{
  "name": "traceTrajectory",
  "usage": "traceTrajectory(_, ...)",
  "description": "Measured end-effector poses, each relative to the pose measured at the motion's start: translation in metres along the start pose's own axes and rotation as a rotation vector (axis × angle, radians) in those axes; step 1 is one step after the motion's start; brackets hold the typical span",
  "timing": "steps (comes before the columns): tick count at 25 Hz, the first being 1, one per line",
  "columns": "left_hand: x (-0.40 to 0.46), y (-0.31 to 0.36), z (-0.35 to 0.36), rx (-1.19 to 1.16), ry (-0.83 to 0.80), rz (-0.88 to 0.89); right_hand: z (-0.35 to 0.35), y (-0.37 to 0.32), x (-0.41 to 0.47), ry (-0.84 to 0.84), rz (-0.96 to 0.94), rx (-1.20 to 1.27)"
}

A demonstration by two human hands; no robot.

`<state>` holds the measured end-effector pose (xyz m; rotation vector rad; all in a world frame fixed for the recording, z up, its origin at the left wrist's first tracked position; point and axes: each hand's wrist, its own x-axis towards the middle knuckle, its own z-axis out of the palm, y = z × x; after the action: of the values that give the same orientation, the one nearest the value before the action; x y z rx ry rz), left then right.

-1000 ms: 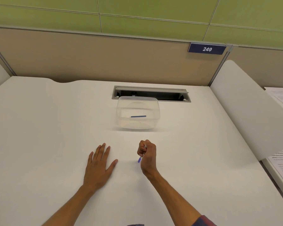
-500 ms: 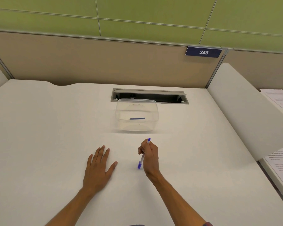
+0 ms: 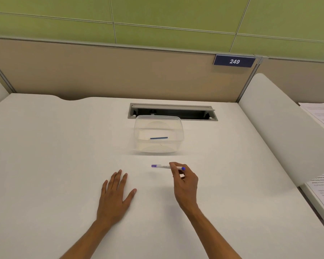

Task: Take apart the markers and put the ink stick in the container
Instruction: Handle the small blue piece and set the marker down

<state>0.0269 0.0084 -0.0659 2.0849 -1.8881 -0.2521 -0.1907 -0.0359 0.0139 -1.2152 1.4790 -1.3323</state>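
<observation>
A white marker (image 3: pixel 162 166) with purple ends lies level, pointing left, pinched near its right end by the fingers of my right hand (image 3: pixel 185 181), just above the white desk. My left hand (image 3: pixel 113 196) rests flat on the desk, palm down, fingers spread, holding nothing. Beyond both hands stands a clear plastic container (image 3: pixel 138 135) without a lid. A single blue ink stick (image 3: pixel 159 138) lies on its bottom.
A grey cable slot (image 3: pixel 195 114) is set into the white desk (image 3: pixel 54 146) right behind the container. A beige partition with a "249" plate (image 3: pixel 234 61) closes the back. A white side panel (image 3: pixel 281 131) and printed papers (image 3: pixel 322 114) are at the right.
My right hand has turned the marker from upright in the fist to level, pointing left, and moved it slightly forward. My left hand has stayed flat.
</observation>
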Motion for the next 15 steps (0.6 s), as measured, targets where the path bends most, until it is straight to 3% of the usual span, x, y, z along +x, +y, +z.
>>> traceTrajectory(9,0.0,0.002,-0.001,-0.001,0.011,0.001,-0.005,0.031,-0.019,-0.081,0.128,-0.3)
traceTrajectory(15,0.0,0.002,-0.001,0.004,0.014,0.0,0.003,0.032,-0.018,-0.148,0.058,-0.816)
